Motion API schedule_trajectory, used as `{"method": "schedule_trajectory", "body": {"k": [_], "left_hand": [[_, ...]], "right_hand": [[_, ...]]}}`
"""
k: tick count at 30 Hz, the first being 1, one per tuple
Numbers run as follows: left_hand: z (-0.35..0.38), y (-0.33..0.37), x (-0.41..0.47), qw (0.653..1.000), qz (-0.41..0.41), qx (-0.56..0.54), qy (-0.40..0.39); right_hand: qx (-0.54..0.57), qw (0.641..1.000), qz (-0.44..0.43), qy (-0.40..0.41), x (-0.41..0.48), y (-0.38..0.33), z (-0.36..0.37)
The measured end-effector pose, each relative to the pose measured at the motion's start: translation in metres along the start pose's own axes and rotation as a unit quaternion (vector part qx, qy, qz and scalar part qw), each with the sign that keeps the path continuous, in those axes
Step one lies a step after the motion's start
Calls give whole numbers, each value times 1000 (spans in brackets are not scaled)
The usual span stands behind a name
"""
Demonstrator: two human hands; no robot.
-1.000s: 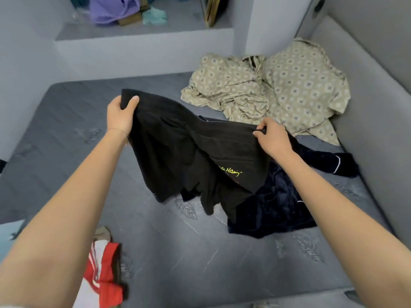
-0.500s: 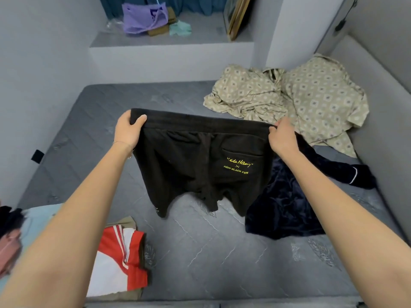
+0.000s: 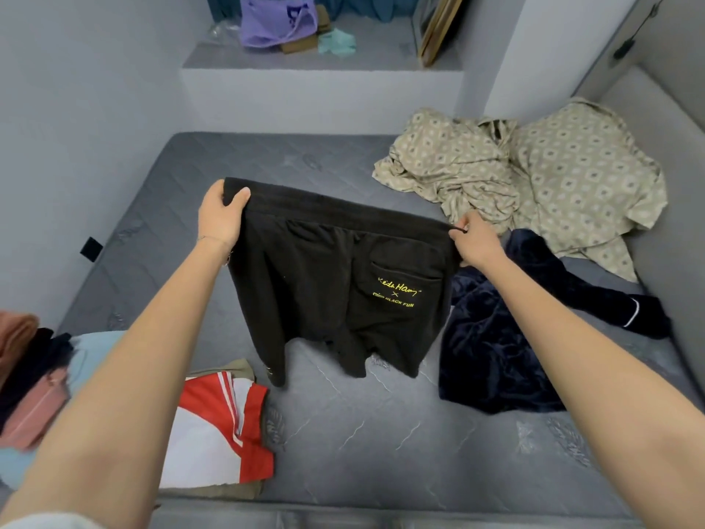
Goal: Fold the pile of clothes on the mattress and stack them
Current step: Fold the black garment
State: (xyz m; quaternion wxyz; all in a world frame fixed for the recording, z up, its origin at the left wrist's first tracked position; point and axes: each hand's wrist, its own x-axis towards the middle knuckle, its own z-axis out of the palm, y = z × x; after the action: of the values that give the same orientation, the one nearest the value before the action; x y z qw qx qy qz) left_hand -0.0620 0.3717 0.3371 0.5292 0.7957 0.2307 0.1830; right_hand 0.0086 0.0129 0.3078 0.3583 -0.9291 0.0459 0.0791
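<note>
A pair of black shorts [image 3: 328, 284] with yellow print on the back pocket hangs stretched by its waistband above the grey mattress [image 3: 381, 444]. My left hand [image 3: 223, 215] grips the waistband's left end. My right hand [image 3: 475, 240] pinches its right end. The leg hems hang just above the mattress. A crumpled dark navy velvet garment [image 3: 496, 345] lies to the right of the shorts. Behind it lies a beige patterned garment [image 3: 534, 177], unfolded. At my lower left sits a folded stack with a red and white piece [image 3: 221, 425] on top.
More folded clothes in pink, black and brown [image 3: 26, 376] sit at the far left edge on a light blue piece. Walls close in the mattress on the left and right. A raised ledge [image 3: 320, 78] behind holds a purple bag and small items.
The bunched shorts have been pulled taut and flat by the waistband, back pocket facing me. My hands moved apart and the view widened to show the folded stacks at left.
</note>
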Motion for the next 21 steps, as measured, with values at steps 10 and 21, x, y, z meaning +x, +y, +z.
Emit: {"method": "schedule_trajectory", "body": {"k": [10,21], "left_hand": [[-77,-61,39,966,-180,-185,-11],[-68,-62,22,955,-125,-167,-212]], "right_hand": [[317,927,194,-44,-30,-82,90],[385,913,125,-43,-87,-198,199]]}}
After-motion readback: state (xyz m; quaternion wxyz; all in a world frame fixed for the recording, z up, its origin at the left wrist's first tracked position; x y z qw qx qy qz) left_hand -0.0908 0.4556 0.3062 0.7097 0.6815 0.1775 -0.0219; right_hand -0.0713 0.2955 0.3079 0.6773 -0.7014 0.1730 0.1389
